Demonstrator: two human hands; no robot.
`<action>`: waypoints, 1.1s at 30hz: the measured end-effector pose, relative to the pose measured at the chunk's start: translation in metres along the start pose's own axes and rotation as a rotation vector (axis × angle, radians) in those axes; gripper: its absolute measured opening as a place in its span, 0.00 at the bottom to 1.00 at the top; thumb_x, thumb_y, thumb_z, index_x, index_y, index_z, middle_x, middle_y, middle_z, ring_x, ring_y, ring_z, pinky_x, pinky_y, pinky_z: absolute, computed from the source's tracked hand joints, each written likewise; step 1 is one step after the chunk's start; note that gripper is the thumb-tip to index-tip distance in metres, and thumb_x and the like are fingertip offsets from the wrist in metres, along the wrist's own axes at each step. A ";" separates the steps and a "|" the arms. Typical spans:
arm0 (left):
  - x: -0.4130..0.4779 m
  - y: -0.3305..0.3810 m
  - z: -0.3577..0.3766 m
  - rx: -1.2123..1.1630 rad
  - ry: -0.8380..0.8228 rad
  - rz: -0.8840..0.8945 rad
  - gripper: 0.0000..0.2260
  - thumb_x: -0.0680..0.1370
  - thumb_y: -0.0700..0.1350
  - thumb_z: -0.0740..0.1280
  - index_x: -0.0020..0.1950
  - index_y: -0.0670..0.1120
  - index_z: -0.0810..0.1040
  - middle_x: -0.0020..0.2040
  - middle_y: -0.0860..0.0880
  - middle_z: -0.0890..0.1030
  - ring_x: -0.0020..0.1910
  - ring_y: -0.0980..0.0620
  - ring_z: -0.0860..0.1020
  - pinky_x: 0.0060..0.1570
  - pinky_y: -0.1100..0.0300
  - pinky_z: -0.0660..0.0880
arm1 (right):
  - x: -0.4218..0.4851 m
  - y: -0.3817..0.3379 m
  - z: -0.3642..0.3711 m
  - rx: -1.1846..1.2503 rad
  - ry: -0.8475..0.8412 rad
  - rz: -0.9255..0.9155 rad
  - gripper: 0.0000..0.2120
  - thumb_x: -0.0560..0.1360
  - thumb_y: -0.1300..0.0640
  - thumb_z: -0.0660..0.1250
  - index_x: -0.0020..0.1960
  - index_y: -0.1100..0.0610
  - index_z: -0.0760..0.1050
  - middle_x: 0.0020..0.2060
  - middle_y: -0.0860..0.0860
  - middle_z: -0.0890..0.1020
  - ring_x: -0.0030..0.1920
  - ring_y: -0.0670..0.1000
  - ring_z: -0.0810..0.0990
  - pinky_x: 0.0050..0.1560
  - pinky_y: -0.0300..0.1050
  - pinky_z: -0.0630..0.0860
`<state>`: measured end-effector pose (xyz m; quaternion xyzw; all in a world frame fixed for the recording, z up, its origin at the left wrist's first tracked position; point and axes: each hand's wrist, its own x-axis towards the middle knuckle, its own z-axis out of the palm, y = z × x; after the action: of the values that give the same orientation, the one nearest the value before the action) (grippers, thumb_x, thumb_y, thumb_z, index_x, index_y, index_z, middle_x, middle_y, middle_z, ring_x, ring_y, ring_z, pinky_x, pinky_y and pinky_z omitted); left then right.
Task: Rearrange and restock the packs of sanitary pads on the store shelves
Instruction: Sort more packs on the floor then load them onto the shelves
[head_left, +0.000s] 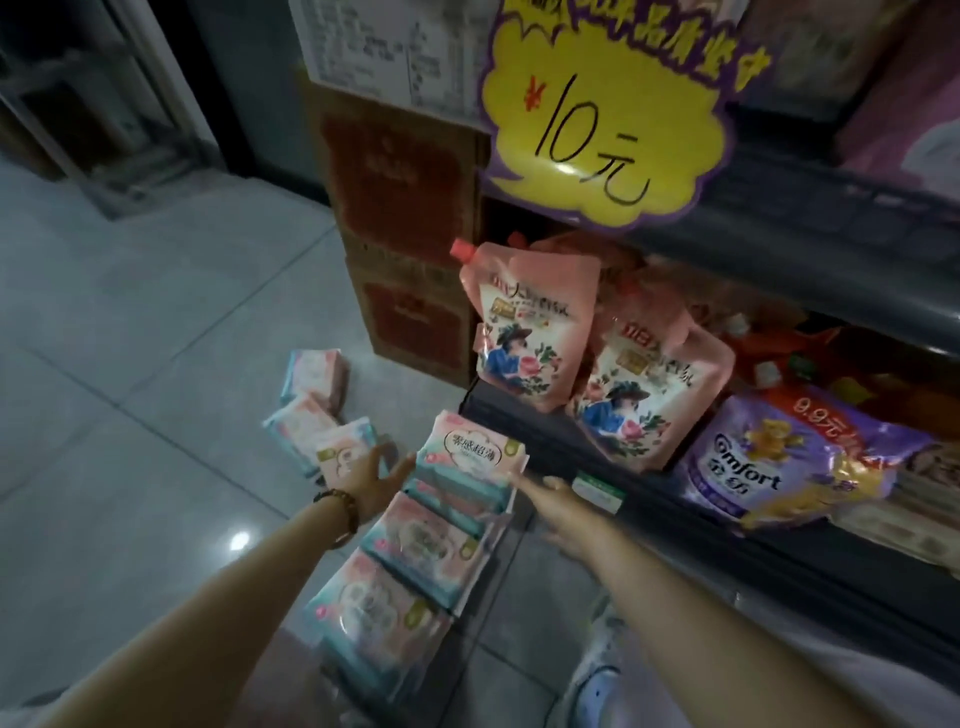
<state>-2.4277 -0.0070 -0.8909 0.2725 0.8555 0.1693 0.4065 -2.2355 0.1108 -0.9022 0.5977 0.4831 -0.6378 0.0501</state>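
A row of pink and teal sanitary pad packs (431, 540) runs along the floor from the shelf base toward me, with the farthest pack (470, 457) standing on top. My left hand (376, 480), with a bead bracelet on its wrist, sits at the left side of that top pack with straight fingers. My right hand (550, 501) reaches to the pack's right side, fingers extended. Three more pad packs (317, 410) lie loose on the floor tiles to the left.
Pink spouted refill pouches (530, 332) and a purple Comfort bag (758, 457) fill the low shelf at right. A yellow price sign (608, 104) hangs above. Stacked brown cartons (405, 218) stand left of the shelf. Grey tiled floor (130, 364) spreads to the left.
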 end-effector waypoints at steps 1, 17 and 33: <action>0.005 -0.001 0.001 -0.035 -0.002 -0.011 0.21 0.81 0.56 0.55 0.70 0.46 0.64 0.70 0.43 0.67 0.70 0.44 0.65 0.65 0.56 0.62 | 0.007 -0.002 0.000 0.021 0.013 0.011 0.32 0.77 0.42 0.65 0.73 0.56 0.59 0.67 0.55 0.69 0.57 0.54 0.72 0.45 0.42 0.69; 0.057 0.025 0.017 -0.305 -0.040 0.193 0.22 0.81 0.61 0.49 0.56 0.51 0.78 0.58 0.49 0.78 0.58 0.48 0.75 0.56 0.56 0.71 | 0.068 -0.011 0.010 0.369 0.019 -0.077 0.27 0.65 0.36 0.73 0.55 0.54 0.79 0.49 0.53 0.85 0.49 0.53 0.84 0.56 0.54 0.79; 0.076 -0.010 0.039 -0.462 -0.157 -0.237 0.34 0.78 0.67 0.44 0.65 0.45 0.75 0.68 0.40 0.72 0.69 0.41 0.67 0.71 0.43 0.60 | 0.078 0.012 0.019 0.467 -0.183 -0.043 0.20 0.77 0.41 0.62 0.58 0.54 0.79 0.54 0.54 0.84 0.54 0.54 0.83 0.62 0.53 0.76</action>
<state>-2.4398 0.0335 -0.9653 0.0829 0.7860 0.2896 0.5398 -2.2634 0.1314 -0.9763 0.5225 0.3286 -0.7845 -0.0596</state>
